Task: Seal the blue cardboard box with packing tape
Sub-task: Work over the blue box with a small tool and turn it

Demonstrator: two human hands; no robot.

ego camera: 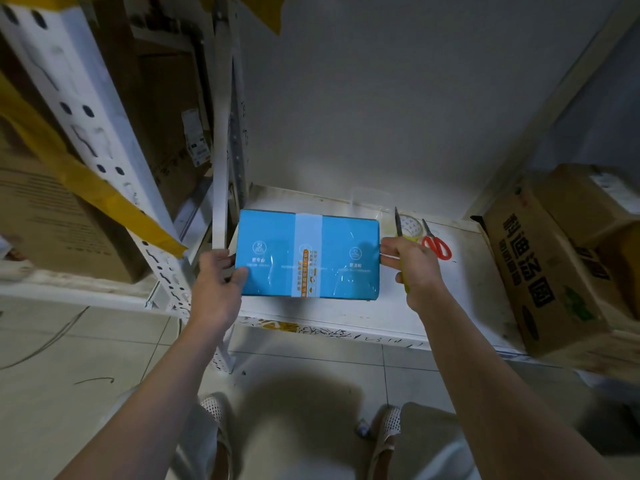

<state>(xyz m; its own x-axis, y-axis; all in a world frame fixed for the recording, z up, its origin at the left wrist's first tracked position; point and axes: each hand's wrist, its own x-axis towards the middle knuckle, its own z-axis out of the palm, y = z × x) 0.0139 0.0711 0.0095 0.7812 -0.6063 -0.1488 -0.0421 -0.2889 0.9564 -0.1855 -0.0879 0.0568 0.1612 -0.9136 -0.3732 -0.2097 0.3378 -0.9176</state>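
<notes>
Head view: we see the blue cardboard box [308, 254] lying flat on a white shelf [460, 271], squarely between our two hands. Our left hand [216, 282] sits at the box's 9 o'clock edge, thumb laid on the top face and fingers curled round the side, gripping it. Our right hand [412, 268] is at the box's 3 o'clock edge, fingers wrapped round a yellow-handled utility knife [400, 244] whose blade points toward 12 o'clock; its fingertips touch or nearly touch the box's side, we cannot tell which.

The box is a flat rectangle with a glossy, film-like sheen, a pale band of tape running across its middle from 12 to 6 o'clock, and an orange printed strip beside it. At 1 o'clock from the right hand a roll of clear packing tape [410, 226] rests on the shelf, with red-handled scissors [436, 244] just beside it.

Both forearms reach up from 6 o'clock, bare, wrists roughly level.
</notes>
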